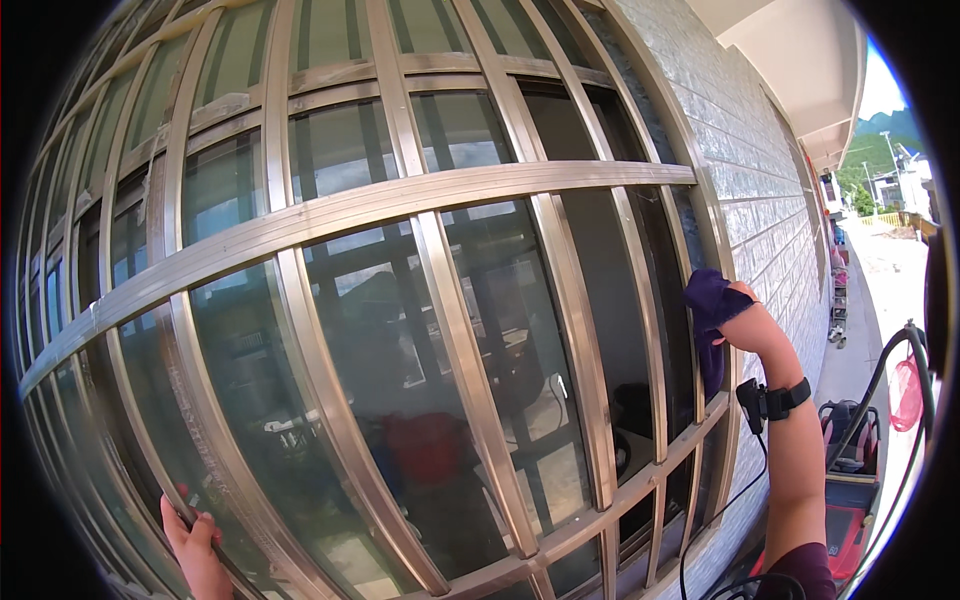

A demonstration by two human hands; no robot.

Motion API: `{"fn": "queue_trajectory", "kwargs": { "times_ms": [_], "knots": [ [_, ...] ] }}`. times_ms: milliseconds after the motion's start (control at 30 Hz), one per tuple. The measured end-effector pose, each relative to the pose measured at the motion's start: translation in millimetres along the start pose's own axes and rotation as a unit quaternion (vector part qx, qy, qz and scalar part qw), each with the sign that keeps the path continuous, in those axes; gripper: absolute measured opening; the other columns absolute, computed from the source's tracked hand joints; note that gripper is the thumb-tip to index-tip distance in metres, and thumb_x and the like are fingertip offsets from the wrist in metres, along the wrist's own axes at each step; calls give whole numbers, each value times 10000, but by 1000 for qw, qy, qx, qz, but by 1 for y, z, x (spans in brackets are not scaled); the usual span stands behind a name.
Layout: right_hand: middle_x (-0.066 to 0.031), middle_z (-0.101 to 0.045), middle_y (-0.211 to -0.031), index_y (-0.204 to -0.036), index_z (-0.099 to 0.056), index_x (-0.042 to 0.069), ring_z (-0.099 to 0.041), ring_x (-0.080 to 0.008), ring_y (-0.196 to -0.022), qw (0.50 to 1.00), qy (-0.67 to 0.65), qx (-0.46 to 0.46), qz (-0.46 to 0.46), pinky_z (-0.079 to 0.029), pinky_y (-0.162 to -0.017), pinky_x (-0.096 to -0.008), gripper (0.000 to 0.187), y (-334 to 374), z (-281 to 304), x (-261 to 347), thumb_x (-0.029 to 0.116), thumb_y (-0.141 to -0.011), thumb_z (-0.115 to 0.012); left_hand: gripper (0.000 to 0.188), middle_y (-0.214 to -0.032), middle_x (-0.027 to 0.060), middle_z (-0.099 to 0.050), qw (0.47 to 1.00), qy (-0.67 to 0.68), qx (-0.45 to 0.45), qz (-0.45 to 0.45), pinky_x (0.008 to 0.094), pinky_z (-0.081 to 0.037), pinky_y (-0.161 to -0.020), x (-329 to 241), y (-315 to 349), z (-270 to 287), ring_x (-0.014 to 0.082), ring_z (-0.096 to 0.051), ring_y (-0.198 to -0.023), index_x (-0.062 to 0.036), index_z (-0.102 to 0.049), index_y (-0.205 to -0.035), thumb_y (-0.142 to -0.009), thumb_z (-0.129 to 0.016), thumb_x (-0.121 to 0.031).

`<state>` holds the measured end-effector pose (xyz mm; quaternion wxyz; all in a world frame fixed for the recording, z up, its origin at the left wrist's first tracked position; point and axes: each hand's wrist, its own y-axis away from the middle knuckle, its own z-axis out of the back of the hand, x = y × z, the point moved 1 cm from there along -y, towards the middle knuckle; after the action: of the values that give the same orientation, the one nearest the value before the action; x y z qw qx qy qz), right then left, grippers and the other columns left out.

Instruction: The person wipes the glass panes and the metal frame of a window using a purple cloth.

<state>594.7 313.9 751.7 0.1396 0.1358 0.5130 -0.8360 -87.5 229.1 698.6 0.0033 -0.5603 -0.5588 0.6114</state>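
Both hands at the window grille, cloth at the right-hand edge

Left hand [197, 550]: low, at the near left of the grille. Fingers curled closed round a slim metal bar [140, 410], nothing else in the grasp. Reads as a steadying hold, a counterweight to the other arm's long reach; that is a judgement.

Right hand [745, 315]: higher, well apart from the left, arm stretched up along the grille's right side. It has hold of a dark purple cloth [706, 300], bunched under the fingers, with a tail hanging below against the outer bars. Fingers partly hidden by the fabric, so cannot tell exactly how tightly they close, or whether the cloth goes all the way round a bar. Bunching probably lets it fit the narrow gap beside the frame.

Between the hands: upright bars, tied by a broad crossbar [400, 198] that passes above both. Behind them, reflective window glass [360, 330].

Just below the right hand: black wrist strap [787, 402] carrying a small black box, its cable [745, 482] hanging loose, likely slack to spare the arm's movement. Beyond that hand, a grey block wall [770, 215].
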Motion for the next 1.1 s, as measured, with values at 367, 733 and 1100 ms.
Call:
{"fn": "queue_trajectory", "kwargs": {
  "times_ms": [367, 733, 1100],
  "knots": [
    [-94, -564, -1240, -1252, -521, 8, -508, -192, -1124, 777, -543, -182, -261, -363, -979, -298, 474, -112, 27, 50, 346, -922, -546, 313, -717, -41, -419, 996, 28, 79, -14, 228, -286, -514, -18, 11, 9, 63, -366, -585, -24, -503, -1132, -824, -553, -2],
    [-238, -624, -1057, -1085, -582, -96, -625, -321, -918, 826, -417, -115, -361, -480, -792, -389, 398, -169, -74, -31, 232, -879, -488, 277, -652, -61, -384, 995, 18, 91, -19, 221, -237, -463, -19, 10, 6, 49, -336, -523, -39, -514, -1109, -838, -550, -3],
    [-153, -605, -905, -1136, -503, -59, -642, -251, -689, 694, -579, -42, -426, -557, -619, -339, 303, -86, 18, 25, 16, -844, -531, 546, -936, 1, -467, 997, 20, 73, -6, 214, -336, -604, -3, 3, 8, 72, -417, -702, -60, -392, -1344, -809, -501, -54]
  ]
}}
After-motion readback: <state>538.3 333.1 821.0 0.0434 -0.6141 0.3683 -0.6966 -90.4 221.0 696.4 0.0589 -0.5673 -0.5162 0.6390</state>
